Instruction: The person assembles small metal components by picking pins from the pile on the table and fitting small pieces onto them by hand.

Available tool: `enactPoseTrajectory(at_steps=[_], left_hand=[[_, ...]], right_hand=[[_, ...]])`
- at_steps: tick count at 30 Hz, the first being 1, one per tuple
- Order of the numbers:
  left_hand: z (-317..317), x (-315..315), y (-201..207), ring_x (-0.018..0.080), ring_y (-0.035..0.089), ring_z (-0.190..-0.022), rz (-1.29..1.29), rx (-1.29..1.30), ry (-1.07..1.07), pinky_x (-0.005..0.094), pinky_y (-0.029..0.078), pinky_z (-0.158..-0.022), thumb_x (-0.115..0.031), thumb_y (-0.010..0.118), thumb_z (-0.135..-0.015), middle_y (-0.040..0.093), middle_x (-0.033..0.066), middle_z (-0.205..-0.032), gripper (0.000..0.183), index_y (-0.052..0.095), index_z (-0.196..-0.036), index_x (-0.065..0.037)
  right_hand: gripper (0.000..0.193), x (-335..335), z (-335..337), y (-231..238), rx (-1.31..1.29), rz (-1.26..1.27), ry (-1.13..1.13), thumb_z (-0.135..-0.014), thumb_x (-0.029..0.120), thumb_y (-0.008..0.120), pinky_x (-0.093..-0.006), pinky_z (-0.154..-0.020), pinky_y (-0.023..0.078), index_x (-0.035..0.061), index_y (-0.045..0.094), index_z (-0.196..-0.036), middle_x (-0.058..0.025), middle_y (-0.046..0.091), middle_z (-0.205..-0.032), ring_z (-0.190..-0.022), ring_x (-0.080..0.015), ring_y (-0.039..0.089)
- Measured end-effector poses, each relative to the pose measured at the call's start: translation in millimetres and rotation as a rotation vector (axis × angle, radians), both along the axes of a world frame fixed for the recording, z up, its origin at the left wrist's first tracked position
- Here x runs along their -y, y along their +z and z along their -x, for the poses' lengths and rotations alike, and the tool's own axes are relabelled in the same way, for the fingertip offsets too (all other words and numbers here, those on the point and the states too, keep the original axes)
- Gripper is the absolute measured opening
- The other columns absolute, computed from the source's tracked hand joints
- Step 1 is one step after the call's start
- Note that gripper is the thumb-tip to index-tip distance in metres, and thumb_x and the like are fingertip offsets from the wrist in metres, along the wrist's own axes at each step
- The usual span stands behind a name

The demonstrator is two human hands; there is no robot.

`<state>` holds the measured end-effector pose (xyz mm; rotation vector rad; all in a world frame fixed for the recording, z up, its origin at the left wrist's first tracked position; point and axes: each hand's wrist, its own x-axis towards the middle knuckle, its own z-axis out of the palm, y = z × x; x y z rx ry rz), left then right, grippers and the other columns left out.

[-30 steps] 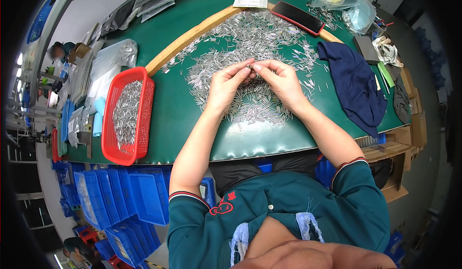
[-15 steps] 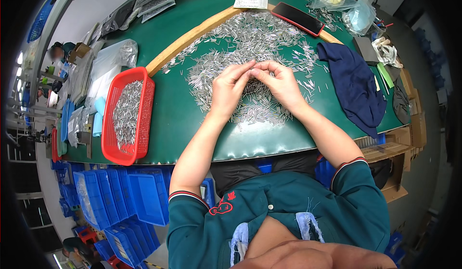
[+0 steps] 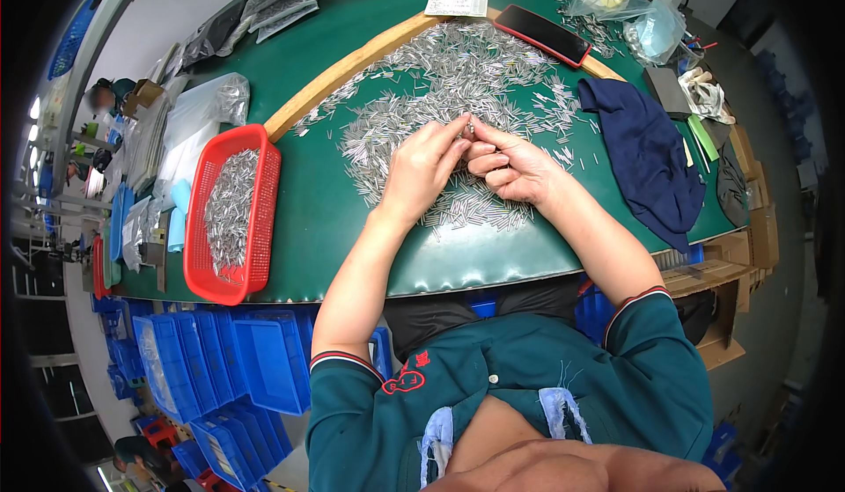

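A wide heap of small, thin silvery metal pins (image 3: 480, 206) is spread over the green tabletop (image 3: 370, 254). Above its middle my two hands meet at the fingertips. My left hand (image 3: 427, 166) is closed in a pinch, thumb and forefinger together. My right hand (image 3: 515, 165) also pinches, its other fingers curled toward the palm. Something tiny and metallic shows between the fingertips, perhaps a pin, but it is too small to make out. To the left stands a red plastic basket (image 3: 268, 219) holding many similar metal pieces (image 3: 231, 206).
Wooden strips (image 3: 352, 65) border the heap at the back. A dark phone with a red edge (image 3: 543, 34) and a paper slip (image 3: 456, 3) lie there. Dark blue cloth (image 3: 647, 157) is on the right. Blue bins (image 3: 271, 364) stand below the table's left side; plastic bags (image 3: 207, 109) lie far left.
My right hand has turned and its lower fingers have curled in, while the fingertips of both hands stay together. The basket and heap have stayed in place.
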<state>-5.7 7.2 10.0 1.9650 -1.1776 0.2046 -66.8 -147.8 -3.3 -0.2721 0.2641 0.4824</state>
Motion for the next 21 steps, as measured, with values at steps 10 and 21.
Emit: enactPoseTrajectory(at_steps=[10, 21], left_hand=[[1.7, -0.3, 4.6, 0.0211, 0.052, -0.061, 0.013, 0.136, 0.001, 0.0314, 0.042, -0.057, -0.009, 0.059, -0.076, 0.051, 0.0074, -0.069, 0.032, 0.057, -0.108, -0.008], [2.7, 0.7, 4.3, 0.0199, 0.053, -0.062, 0.032, 0.137, 0.006, 0.0299, 0.043, -0.057, -0.007, 0.06, -0.076, 0.052, 0.0068, -0.07, 0.031, 0.057, -0.107, -0.009]], right_hand=[[0.02, 1.6, -0.3, -4.4, 0.003, -0.099, 0.047, -0.086, 0.027, 0.051, -0.0114, -0.029, 0.019, 0.007, 0.049, -0.085, 0.0035, 0.038, -0.062, -0.045, -0.0001, 0.032], [0.02, 0.2, 1.5, 0.8, 0.079, -0.106, 0.033, -0.088, 0.028, 0.047, -0.0115, -0.029, 0.019, 0.0084, 0.05, -0.085, 0.0034, 0.039, -0.063, -0.045, -0.0006, 0.033]])
